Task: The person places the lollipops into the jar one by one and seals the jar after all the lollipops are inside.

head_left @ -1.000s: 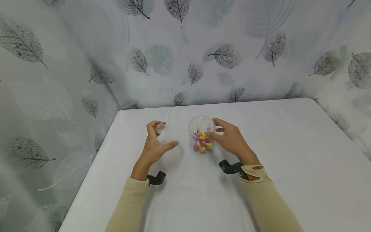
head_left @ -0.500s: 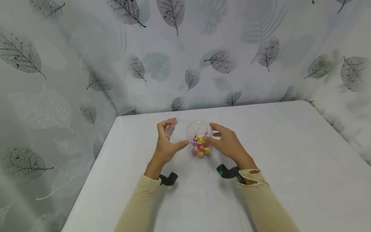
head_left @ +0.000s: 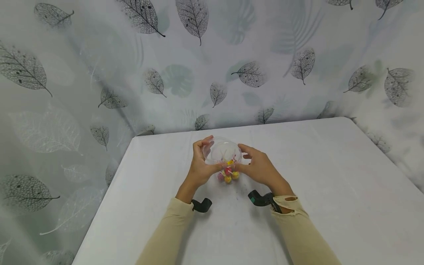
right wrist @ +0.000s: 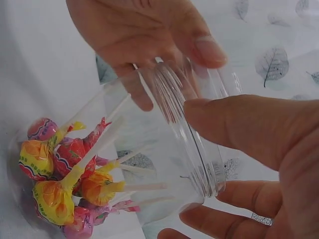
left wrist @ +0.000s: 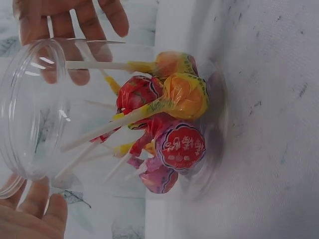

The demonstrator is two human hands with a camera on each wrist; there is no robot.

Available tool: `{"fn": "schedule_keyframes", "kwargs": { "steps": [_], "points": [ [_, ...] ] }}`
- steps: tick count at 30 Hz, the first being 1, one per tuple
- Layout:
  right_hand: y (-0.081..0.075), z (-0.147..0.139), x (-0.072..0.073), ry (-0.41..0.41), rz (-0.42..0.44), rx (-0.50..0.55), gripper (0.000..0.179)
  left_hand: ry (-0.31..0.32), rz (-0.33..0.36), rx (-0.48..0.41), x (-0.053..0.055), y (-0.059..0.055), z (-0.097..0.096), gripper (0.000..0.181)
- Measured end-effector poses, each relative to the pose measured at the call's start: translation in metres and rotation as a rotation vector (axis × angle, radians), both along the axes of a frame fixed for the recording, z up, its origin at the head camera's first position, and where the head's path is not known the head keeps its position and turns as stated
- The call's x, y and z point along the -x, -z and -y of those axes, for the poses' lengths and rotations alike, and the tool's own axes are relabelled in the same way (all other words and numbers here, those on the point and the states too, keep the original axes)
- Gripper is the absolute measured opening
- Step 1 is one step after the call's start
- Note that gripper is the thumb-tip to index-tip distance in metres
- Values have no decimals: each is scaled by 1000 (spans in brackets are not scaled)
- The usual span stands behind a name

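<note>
A clear plastic jar (right wrist: 164, 181) stands on the white table, holding several lollipops (left wrist: 174, 99) in red, yellow and pink wrappers, their sticks pointing up. My right hand (head_left: 261, 169) grips the jar at its neck, thumb on the near side and fingers behind. My left hand (head_left: 200, 167) holds a clear round lid (head_left: 208, 152) by its edge, thumb in front and fingers at the far side. In the head view the lid overlaps the jar's mouth; the right wrist view has it right at the threaded rim (right wrist: 172, 94). Both thumbs are close together.
The white-covered table (head_left: 331, 184) spreads around the jar. Behind it and along the sides hang pale leaf-patterned curtains (head_left: 185, 110). A dark wrist camera (head_left: 202, 205) sits on the left wrist, another camera (head_left: 260, 198) on the right.
My left hand has moved right with the lid, from beside the jar to over its mouth. My right hand has stayed at the jar. The head view has tilted slightly upward.
</note>
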State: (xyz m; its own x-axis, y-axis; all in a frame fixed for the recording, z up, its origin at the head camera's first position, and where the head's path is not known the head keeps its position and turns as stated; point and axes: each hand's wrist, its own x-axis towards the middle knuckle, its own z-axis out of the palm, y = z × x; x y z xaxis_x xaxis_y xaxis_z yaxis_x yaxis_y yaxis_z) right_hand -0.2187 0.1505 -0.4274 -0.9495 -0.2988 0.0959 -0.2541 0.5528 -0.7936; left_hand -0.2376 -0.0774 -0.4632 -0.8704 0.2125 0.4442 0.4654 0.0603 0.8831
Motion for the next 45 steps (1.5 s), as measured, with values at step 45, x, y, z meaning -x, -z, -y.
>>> {"fn": "schedule_keyframes", "kwargs": {
  "steps": [45],
  "points": [
    [2, 2, -1, -52, -80, 24, 85, 9, 230, 141, 0, 15, -8, 119]
  ]
}}
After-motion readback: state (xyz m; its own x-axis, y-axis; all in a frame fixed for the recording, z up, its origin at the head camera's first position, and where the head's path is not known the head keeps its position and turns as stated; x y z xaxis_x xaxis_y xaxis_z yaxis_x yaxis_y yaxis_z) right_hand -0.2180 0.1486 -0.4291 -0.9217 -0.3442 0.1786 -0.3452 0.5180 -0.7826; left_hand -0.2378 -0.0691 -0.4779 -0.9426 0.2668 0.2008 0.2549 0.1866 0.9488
